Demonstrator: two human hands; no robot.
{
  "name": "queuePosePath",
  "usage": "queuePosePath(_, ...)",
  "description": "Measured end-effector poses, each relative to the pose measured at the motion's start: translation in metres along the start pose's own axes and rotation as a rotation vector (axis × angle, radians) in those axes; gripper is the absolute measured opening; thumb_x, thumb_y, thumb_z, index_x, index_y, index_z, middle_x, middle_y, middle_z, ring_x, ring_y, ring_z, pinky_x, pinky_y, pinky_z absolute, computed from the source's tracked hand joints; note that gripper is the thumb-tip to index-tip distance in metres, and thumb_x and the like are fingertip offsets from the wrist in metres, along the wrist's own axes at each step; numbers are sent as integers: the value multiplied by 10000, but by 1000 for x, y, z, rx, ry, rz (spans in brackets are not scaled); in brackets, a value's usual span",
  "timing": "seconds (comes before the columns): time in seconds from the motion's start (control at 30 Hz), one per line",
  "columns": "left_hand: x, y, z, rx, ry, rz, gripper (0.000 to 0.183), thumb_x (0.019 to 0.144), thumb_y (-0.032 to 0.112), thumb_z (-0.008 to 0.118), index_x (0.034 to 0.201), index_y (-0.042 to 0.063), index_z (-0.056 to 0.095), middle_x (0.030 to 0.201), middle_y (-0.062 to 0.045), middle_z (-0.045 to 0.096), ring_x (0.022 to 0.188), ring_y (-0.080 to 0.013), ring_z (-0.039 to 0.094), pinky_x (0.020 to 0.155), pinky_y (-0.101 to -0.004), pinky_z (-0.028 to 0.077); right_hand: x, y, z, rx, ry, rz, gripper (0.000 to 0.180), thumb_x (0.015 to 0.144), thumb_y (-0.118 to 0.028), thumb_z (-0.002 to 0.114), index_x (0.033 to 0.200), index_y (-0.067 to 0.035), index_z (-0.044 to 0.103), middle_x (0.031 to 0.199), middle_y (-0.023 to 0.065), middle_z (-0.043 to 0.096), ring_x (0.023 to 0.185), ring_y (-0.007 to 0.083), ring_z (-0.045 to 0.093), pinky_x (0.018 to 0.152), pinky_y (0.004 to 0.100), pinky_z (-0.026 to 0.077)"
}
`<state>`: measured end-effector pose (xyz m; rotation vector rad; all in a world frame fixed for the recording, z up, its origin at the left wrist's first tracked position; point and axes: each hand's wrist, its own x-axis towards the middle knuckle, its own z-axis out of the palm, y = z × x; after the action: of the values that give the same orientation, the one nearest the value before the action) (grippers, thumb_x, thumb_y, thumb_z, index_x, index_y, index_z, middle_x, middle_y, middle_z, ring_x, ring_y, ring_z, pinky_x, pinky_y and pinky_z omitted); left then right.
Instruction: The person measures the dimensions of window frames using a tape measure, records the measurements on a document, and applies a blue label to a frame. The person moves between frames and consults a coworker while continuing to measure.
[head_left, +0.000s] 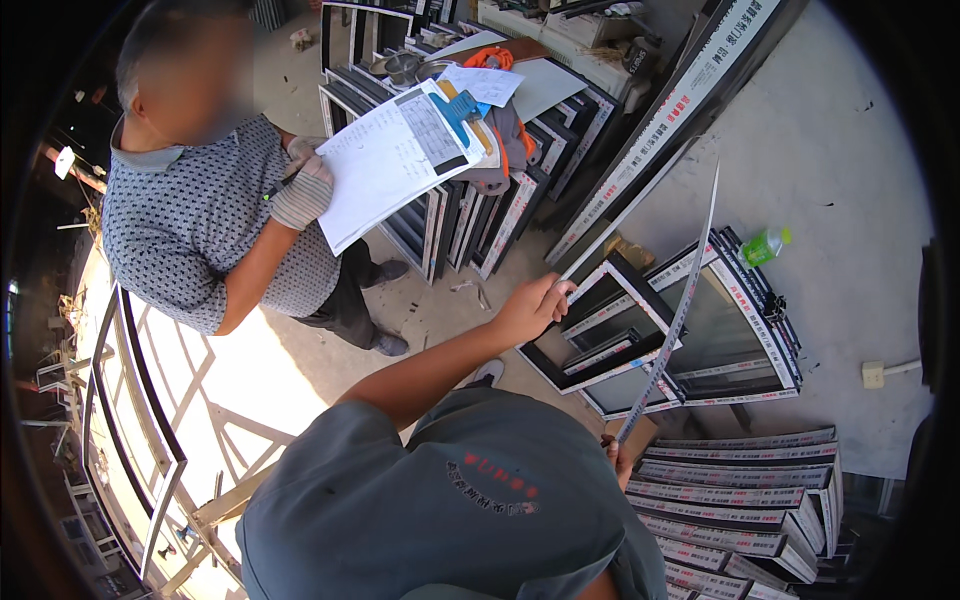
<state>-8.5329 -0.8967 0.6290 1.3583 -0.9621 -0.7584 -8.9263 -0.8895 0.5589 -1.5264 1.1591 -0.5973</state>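
My left hand (534, 306) grips the lower end of a thin white strip (630, 214), which slants up and away along a tall taped profile (660, 124). Lower down, beside my shirt, my right hand (619, 463) is partly hidden and closed around a long, narrow printed strip (679, 322). That strip curves upward to a thin point. Whether the two strips join at the top, I cannot tell. Behind them, dark window frames (720, 300) with printed protective tape lean at the wall.
A person (217, 210) in striped gloves stands at the left with a clipboard of papers (405, 157) and a pen. Stacked frames (450, 225) bear metal bowls and cloth. More taped frames (735, 495) stand at lower right. A green-labelled bottle (763, 247) rests on the leaning frames.
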Motion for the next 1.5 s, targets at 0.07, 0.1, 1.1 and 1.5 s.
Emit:
queuePosePath(0.07, -1, -1, -1, -1, 4, 3, 348, 1122, 265, 427, 1163, -12, 635, 774, -54, 669, 685, -126, 647, 679, -280, 533, 2, -7, 3, 8, -3, 14, 369, 1103, -272, 490, 1116, 38, 689, 823, 44, 651, 605, 84, 471, 544, 293, 384)
queuePosePath(0.1, -2, -2, -2, -3, 7, 7, 347, 1122, 263, 428, 1164, -13, 635, 774, -54, 668, 686, -127, 648, 681, -281, 534, 1, -11, 4, 12, -3, 21, 368, 1101, -274, 495, 1114, 38, 690, 822, 44, 651, 607, 83, 471, 545, 293, 384)
queuePosePath(1.1, 80, -291, 76, 789, -688, 29, 405, 1082, 357, 514, 1196, 36, 733, 973, -152, 754, 887, -244, 715, 825, -338, 547, -6, 92, 70, -112, 108, 273, 204, 936, 21, 575, 1113, 34, 676, 926, 178, 650, 795, 345, 642, 706, 402, 522)
queuePosePath(1.5, 98, -381, 115, 664, -792, -92, 486, 1092, 340, 504, 1183, -97, 695, 1100, -188, 741, 1029, -235, 725, 915, -349, 605, 12, 176, 92, -144, 173, 350, 336, 772, 20, 668, 1106, 0, 691, 946, 153, 659, 816, 335, 652, 724, 424, 549)
